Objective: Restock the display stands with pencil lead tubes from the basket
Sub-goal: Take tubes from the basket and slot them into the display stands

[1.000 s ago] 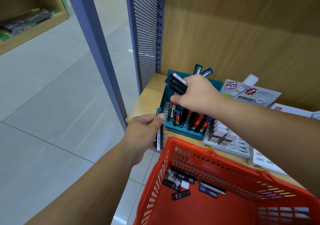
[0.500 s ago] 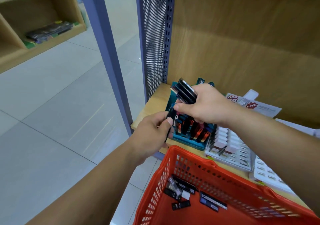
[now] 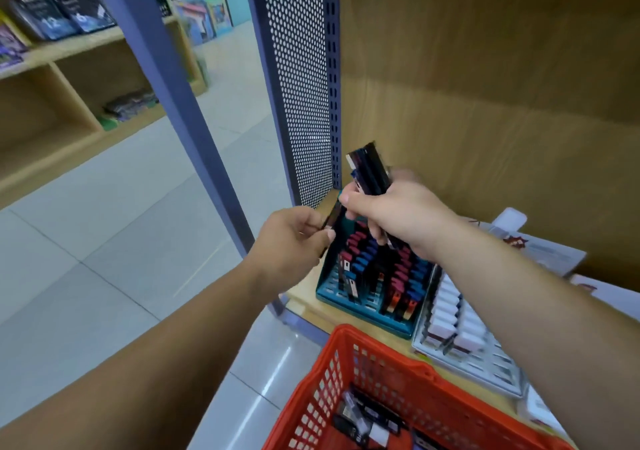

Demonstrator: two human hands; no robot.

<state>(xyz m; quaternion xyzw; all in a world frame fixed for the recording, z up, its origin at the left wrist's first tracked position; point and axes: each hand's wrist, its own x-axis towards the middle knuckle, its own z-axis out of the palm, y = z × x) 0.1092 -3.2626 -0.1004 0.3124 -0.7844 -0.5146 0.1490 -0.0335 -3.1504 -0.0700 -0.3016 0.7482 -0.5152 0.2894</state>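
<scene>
Holding 1 lead tube (image 3: 333, 217) pinched in the left hand (image 3: 294, 242), the person has lifted it from down by the red basket (image 3: 384, 349) right up against the right hand (image 3: 398, 214). That hand grips a bundle of tubes (image 3: 369, 169), now tipped more upright over the teal display stand (image 3: 367, 318). Looks like a handoff to me, so nothing new is slotted yet, and more tubes (image 3: 356, 418) sit in the basket.

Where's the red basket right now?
In the head view the red basket is at the bottom right, just in front of the teal display stand on the shelf.
</scene>
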